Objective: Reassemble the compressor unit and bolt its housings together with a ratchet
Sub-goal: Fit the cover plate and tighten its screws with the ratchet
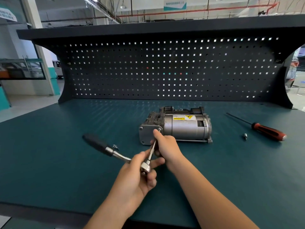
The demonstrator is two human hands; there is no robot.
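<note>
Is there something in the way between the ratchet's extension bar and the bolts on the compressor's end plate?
Nothing visible blocks it. The extension bar runs from the ratchet in the left hand straight toward the end plate; only the right hand, gripping the bar, covers its tip. The loose bolt lies aside.

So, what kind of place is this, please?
Most likely a repair workshop or training hall: a workbench with a dark pegboard, a compressor unit being bolted with a ratchet, and bare pipes under a high ceiling.
</note>
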